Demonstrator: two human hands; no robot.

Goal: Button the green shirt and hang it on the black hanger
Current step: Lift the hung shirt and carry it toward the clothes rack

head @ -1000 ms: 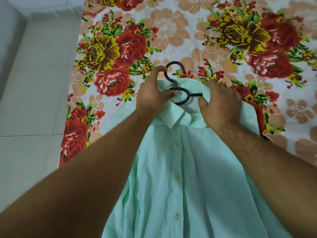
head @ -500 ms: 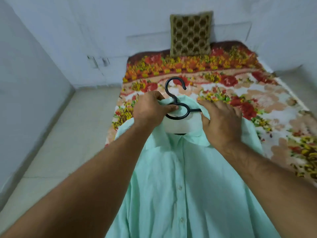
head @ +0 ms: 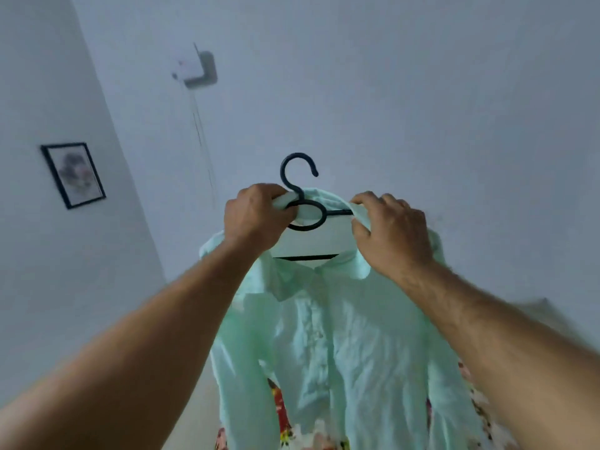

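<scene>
Green shirt (head: 341, 336), soft, light and limp, drapes on the hanger (head: 297, 177) below the left hand (head: 256, 219), gripping collar and hanger neck, and the right hand (head: 393, 235), pinching collar; the rigid hook seems the surest hold.

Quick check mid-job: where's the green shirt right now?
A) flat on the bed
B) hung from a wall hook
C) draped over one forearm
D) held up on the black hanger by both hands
D: the left hand and right hand grip the collar of the green shirt on the black hanger, raised in the air, its hook caught on nothing.
</scene>
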